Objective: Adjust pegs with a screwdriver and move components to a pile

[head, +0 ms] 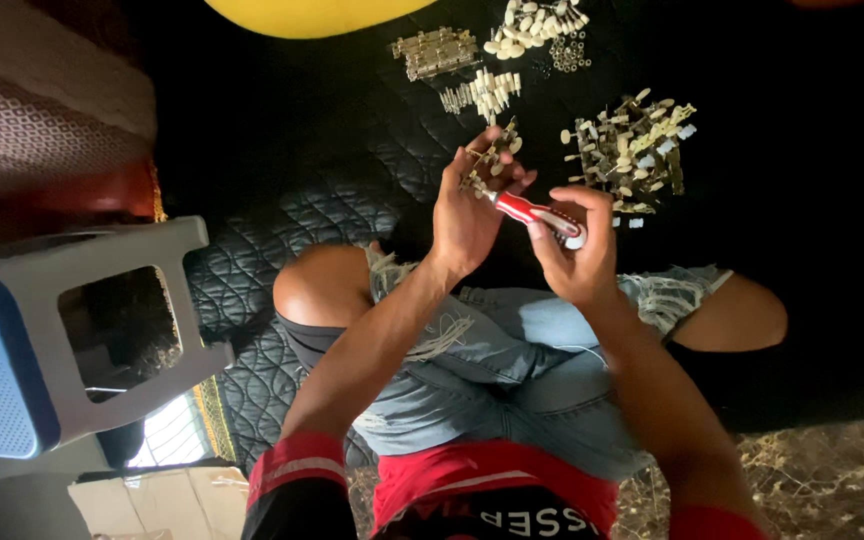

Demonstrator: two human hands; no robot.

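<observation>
My left hand (464,205) is closed around a small brass part with cream-white knobs (489,158), held up over my crossed legs. My right hand (577,250) grips a red-handled screwdriver (537,212) with a white end, its tip pointed into the part in my left hand. Both hands are close together above my knees, over a black quilted mat (282,150).
Piles of brass and white small parts lie on the mat: one to the right (630,150), others farther ahead (482,95), (435,52), (537,25). A grey and blue plastic stool (72,340) lies tipped at the left. A yellow round object (312,15) sits at the top edge.
</observation>
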